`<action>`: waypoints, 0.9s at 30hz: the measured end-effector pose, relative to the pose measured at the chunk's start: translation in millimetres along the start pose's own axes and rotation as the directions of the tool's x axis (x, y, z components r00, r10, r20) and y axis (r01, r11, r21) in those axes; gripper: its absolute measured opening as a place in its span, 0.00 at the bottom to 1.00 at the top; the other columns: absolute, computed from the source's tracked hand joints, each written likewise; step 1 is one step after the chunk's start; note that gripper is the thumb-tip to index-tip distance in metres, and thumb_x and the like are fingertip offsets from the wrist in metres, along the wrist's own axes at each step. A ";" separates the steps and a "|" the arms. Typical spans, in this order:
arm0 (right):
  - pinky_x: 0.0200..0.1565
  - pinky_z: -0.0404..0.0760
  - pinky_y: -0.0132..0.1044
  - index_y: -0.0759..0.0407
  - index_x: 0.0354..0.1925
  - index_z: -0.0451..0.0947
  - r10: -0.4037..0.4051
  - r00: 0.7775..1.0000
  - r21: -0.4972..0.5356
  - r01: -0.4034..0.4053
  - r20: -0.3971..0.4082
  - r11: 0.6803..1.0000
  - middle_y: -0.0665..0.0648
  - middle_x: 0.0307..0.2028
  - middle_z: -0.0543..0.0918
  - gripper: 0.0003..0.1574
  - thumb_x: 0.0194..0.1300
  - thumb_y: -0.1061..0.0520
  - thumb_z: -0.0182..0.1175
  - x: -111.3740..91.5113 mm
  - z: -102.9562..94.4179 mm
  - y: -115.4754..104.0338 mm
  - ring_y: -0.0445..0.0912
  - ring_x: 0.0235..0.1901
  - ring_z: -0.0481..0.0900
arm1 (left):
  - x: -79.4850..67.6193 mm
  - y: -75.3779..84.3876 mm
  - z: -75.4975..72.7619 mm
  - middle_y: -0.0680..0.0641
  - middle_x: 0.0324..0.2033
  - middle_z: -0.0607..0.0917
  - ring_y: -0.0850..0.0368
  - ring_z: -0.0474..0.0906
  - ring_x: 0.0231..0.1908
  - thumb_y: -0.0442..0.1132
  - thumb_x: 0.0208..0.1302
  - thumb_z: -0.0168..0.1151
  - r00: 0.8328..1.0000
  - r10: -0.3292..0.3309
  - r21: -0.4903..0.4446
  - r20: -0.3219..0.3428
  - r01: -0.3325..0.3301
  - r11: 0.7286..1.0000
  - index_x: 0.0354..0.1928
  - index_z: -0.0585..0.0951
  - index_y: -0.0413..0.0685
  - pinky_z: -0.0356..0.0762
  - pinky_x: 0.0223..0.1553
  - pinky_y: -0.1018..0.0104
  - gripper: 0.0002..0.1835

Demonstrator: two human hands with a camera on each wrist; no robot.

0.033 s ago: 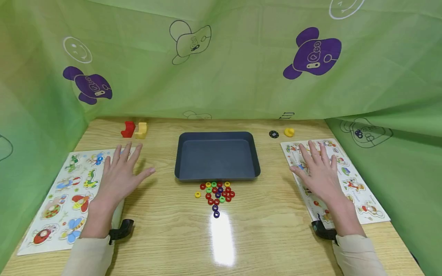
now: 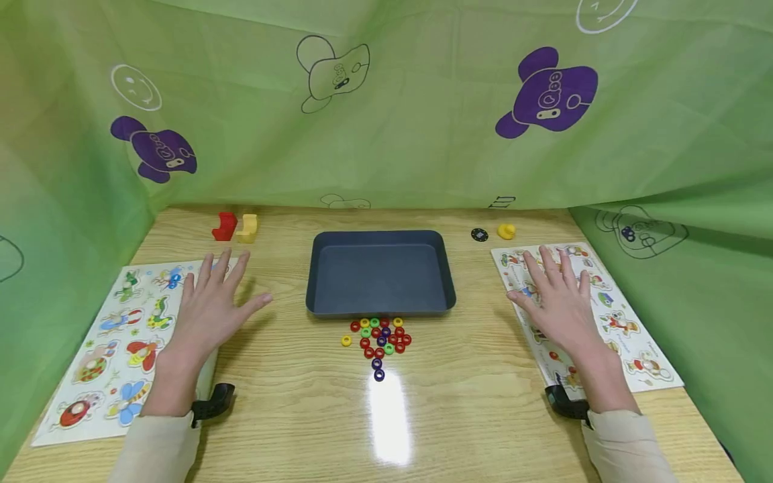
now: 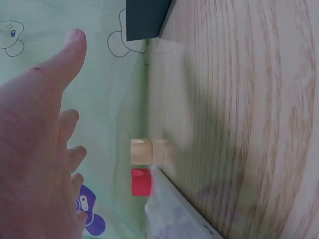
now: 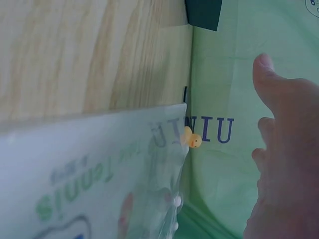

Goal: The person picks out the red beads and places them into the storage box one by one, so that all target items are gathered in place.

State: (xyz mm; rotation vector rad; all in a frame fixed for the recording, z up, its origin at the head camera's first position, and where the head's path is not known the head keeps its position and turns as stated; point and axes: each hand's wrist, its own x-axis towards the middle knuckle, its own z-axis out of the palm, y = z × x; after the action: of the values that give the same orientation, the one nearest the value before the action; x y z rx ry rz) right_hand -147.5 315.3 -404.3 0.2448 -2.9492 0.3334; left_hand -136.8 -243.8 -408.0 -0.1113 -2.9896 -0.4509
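My left hand (image 2: 211, 308) hovers over the inner edge of the left picture board (image 2: 109, 349), fingers spread, thumb pointing toward the middle. On the other side, my right hand (image 2: 558, 315) is spread in the same way above the right picture board (image 2: 643, 342). Both hands hold nothing. Between them lies a dark grey rectangular tray (image 2: 380, 278) with nothing in it. Just in front of its near edge are several small rings (image 2: 389, 349) in red, yellow, green and dark purple. In the wrist views the left thumb (image 3: 75, 52) and the right thumb (image 4: 265, 72) stand out straight.
At the back left are a red curved block (image 2: 225, 227) and a pale yellow one (image 2: 247, 229). A black disc (image 2: 480, 235) and a yellow toy duck (image 2: 506, 231) lie at the back right. Green printed cloth (image 2: 423, 161) encloses the table's back and sides.
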 end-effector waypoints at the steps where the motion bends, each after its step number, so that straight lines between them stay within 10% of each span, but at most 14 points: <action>1: 0.62 0.18 0.65 0.41 0.73 0.38 0.000 1.000 0.003 0.000 0.002 1.000 0.46 0.73 0.31 0.48 0.64 0.31 0.46 0.6 0.0 -0.7 0.48 0.71 0.19 | -0.1 0.2 0.2 0.48 0.74 0.38 0.43 0.26 0.72 0.72 0.55 0.49 1.000 0.002 0.002 -0.001 -0.002 1.000 0.73 0.45 0.63 0.30 0.63 0.30 0.48; 27: 0.68 0.31 0.62 0.36 0.72 0.43 -0.200 0.980 0.020 0.200 -0.010 0.980 0.47 0.74 0.40 0.50 0.58 0.31 0.54 5.7 -10.7 -46.6 0.48 0.74 0.32 | 12.3 28.2 12.4 0.45 0.73 0.46 0.42 0.33 0.73 0.76 0.53 0.45 0.992 0.107 -0.022 0.066 -0.106 0.994 0.72 0.42 0.68 0.37 0.64 0.32 0.48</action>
State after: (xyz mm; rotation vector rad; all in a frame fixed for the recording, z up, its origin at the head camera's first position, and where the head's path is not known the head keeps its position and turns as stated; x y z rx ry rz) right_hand -143.2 272.2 -383.3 0.5363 -2.8816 0.3365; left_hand -147.7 -212.6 -410.1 -0.2924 -3.0261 -0.4723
